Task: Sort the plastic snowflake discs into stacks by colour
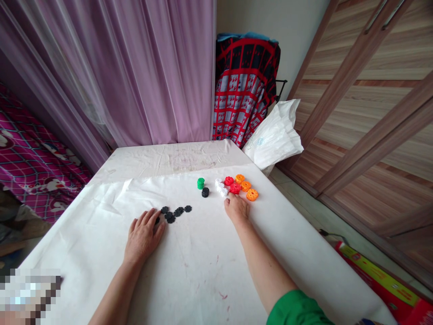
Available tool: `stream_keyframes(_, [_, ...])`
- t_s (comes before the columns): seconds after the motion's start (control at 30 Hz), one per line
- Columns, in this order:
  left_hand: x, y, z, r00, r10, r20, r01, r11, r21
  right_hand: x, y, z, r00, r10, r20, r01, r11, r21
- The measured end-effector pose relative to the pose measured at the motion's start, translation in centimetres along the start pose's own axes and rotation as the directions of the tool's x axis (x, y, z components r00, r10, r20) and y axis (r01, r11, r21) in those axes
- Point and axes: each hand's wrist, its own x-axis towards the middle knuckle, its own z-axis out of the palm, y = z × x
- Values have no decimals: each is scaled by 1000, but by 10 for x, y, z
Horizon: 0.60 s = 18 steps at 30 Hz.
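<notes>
From the head camera, looking down on a white cloth-covered table (189,271). Resting the left hand (144,234) with its back upward at the left end of a loose scatter of thin black notched plastic discs (170,217), with fingers extended and thumb apart, partly hiding one disc between. Reaching farther forward with the right hand (238,208), in a short green sleeve (297,309), to the near edge of a cluster of white notched plastic discs (221,188). Curling the fingers there, with tips partly hidden; cannot tell whether gripping anything.

Showing two red disc stacks (234,188) just right of the white cluster, then three orange disc stacks (246,186) in a slanting row. Showing also, left of the white cluster, a bright green disc stack (200,183) with a short black disc stack (205,192) just in front. Past the table, taking in a purple curtain (182,67), a crumpled white bag (274,135) by the far right corner, and a wood-grain wardrobe (365,104) at right.
</notes>
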Motion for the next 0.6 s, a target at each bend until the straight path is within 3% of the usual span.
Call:
stream_keyframes(0.37, [2, 5, -1, 998, -27, 63, 26, 999, 21, -3, 2, 7, 997, -23, -80, 27, 998, 49])
stream_keyframes(0.6, [18, 38, 1, 984, -34, 174, 26, 998, 50, -10, 6, 15, 985, -66, -160, 88, 987, 132])
